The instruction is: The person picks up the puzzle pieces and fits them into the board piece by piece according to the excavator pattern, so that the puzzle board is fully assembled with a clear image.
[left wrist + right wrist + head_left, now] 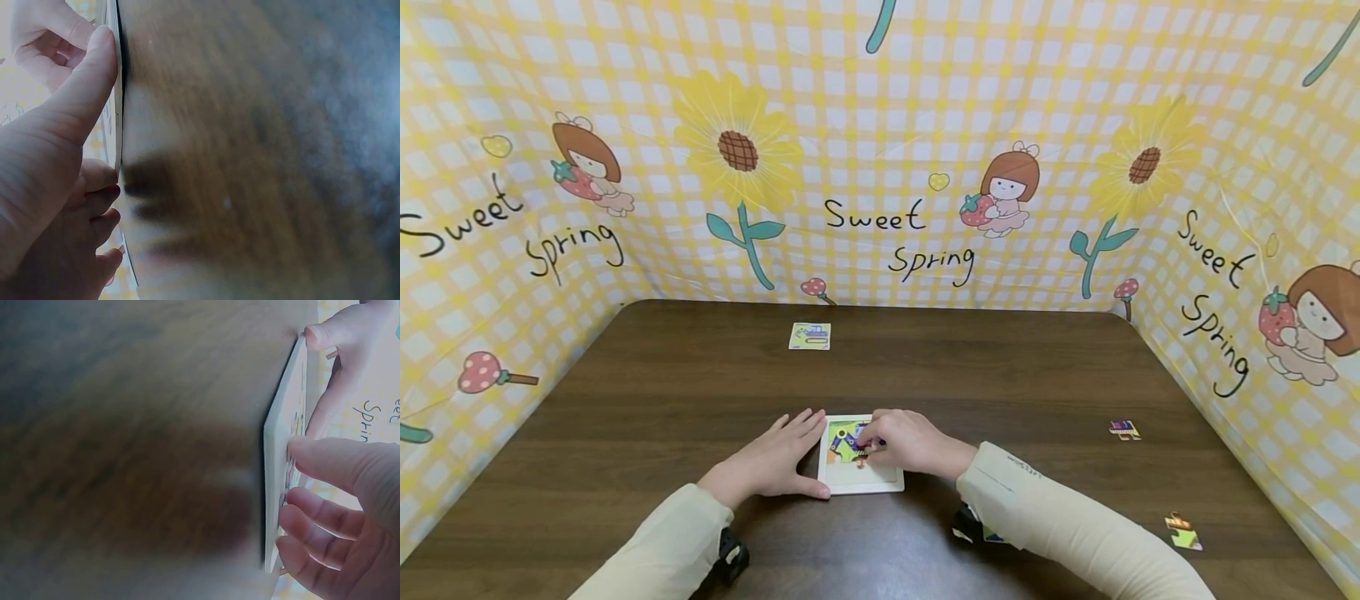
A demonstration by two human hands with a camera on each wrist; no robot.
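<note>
A white-framed puzzle tray (861, 490) lies flat on the table, its left and middle part covered by joined, colourful jigsaw pieces (844, 442). My left hand (775, 458) lies along the tray's left side with fingers stretched out; its thumb rests at the near left corner. Over the tray's right half, my right hand (910, 442) bends its fingers and thumb down around a puzzle piece (862, 461), mostly hidden under them. The right wrist view shows the thumb and fingertips of that hand low at the tray's surface.
One loose puzzle piece (1124, 430) lies to the right, another (1183, 531) nearer on that side. A square picture card (810, 336) sits at the back of the brown table (970, 358). Under the right sleeve, part of another colourful piece (994, 537) peeks out. Checkered cloth walls surround the table.
</note>
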